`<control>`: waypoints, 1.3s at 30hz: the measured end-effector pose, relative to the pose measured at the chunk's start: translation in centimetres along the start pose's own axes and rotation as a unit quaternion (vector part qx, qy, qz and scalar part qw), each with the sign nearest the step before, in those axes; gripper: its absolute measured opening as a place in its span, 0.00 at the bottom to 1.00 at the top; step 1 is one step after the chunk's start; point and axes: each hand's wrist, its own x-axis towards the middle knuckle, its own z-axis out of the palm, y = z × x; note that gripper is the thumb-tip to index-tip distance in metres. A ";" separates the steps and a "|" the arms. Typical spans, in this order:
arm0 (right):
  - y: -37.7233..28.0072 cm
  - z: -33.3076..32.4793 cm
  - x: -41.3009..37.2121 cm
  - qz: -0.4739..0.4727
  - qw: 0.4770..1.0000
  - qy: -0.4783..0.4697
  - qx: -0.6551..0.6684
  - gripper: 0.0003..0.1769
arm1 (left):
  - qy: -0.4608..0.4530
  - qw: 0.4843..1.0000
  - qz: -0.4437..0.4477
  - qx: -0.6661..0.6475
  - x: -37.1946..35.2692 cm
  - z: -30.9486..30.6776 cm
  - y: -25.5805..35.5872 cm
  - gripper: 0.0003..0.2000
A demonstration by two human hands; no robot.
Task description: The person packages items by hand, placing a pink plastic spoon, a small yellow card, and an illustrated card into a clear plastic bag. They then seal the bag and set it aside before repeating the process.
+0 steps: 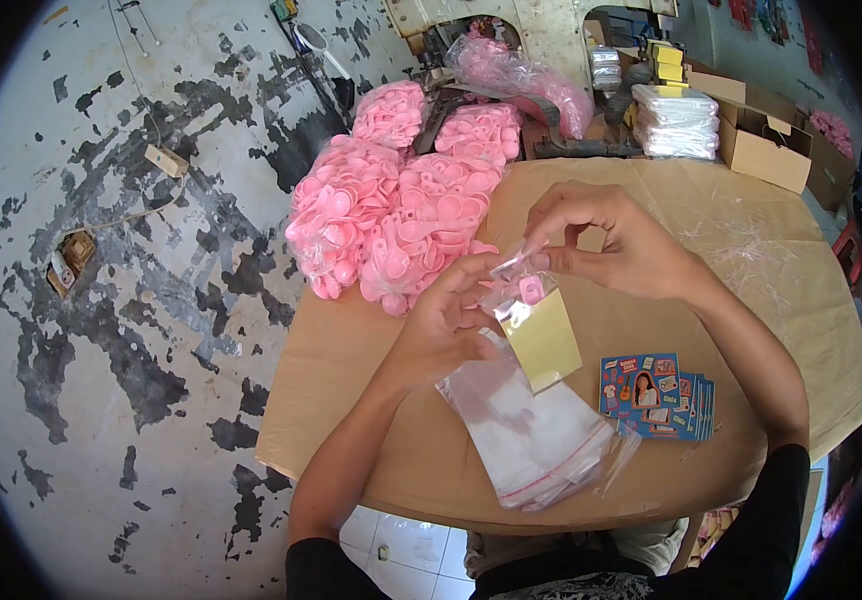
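Between my hands is a small clear plastic bag [507, 296] with a yellow card [545, 345] and a small pink plastic piece [531, 290] in it. My left hand [449, 325] has its fingers closed around the bag's left side. At the bag's upper end, my right hand [606, 240] pinches the plastic between thumb and fingers. Just below lies a stack of flat clear bags [526, 430] with a red line near the lower edge. Blue printed cards [651, 393] are fanned out to its right, on the brown cardboard-like tabletop [381, 445].
Clear bags of pink plastic spoons [401, 215] are heaped at the table's far left. Behind stands a worn machine [551, 45]. Wrapped white packs [676, 120] and an open cardboard box [766, 145] sit at the back right. Loose plastic strands [741, 260] lie on the right.
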 end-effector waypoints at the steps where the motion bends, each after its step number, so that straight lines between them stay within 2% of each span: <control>1: -0.2 0.0 0.0 0.018 1.000 0.003 0.001 0.07 | 0.011 0.999 0.004 0.036 -0.2 0.2 -0.1 0.24; 4: -1.2 0.2 -0.1 0.068 0.998 -0.015 0.013 0.05 | 0.076 0.997 0.004 -0.003 -0.4 0.7 -0.3 0.20; 7: -1.4 0.7 -0.2 0.084 0.996 -0.021 0.027 0.05 | 0.159 0.986 -0.024 0.031 -0.7 2.1 1.4 0.15; 10: -2.2 0.9 -0.1 0.098 0.994 -0.035 0.037 0.06 | 0.141 0.981 0.011 0.132 -0.7 2.0 1.7 0.13; 13: -1.8 1.3 -0.3 0.093 0.994 -0.017 0.050 0.08 | 0.148 0.977 -0.010 0.157 -0.8 2.0 1.2 0.14; 16: -2.0 1.2 -0.2 0.099 0.994 0.025 0.047 0.09 | 0.208 0.976 -0.017 0.063 -0.4 3.0 2.3 0.17; 19: -1.7 1.1 0.0 0.109 0.989 0.055 0.084 0.09 | 0.203 0.976 0.039 0.071 -0.1 2.3 2.4 0.20; 20: -1.5 1.0 0.0 0.111 0.986 0.064 0.106 0.08 | 0.200 0.975 0.033 0.088 -0.1 1.9 2.4 0.21; 25: -2.3 1.5 -0.3 0.128 0.989 -0.073 0.015 0.10 | 0.184 0.976 -0.005 0.117 -0.1 2.1 2.7 0.25; 26: -2.3 1.5 -0.4 0.144 0.983 -0.109 0.011 0.10 | 0.181 0.979 -0.001 0.098 -0.2 2.0 2.7 0.26; 28: -0.5 1.9 -0.7 0.115 0.987 -0.093 0.068 0.10 | 0.175 0.983 0.010 0.057 -0.4 1.5 2.2 0.28; 29: 0.1 1.9 -0.7 0.100 0.987 -0.086 0.095 0.10 | 0.153 0.987 0.040 0.025 -0.4 1.5 1.8 0.30; 31: -0.8 1.5 -0.4 0.136 0.979 -0.063 0.137 0.08 | 0.109 0.988 0.099 -0.041 -0.3 1.7 0.8 0.33; 34: -1.6 1.4 -0.2 0.145 0.977 -0.043 0.148 0.09 | 0.087 0.991 0.080 -0.061 -0.4 1.5 -0.1 0.31; 36: -1.9 1.4 -0.3 0.157 0.976 -0.030 0.150 0.10 | 0.125 0.991 0.043 0.007 -0.3 1.6 0.4 0.25; 39: -2.0 1.6 -0.3 0.185 0.969 -0.010 0.164 0.11 | 0.152 0.988 -0.001 0.011 -0.1 1.8 1.4 0.19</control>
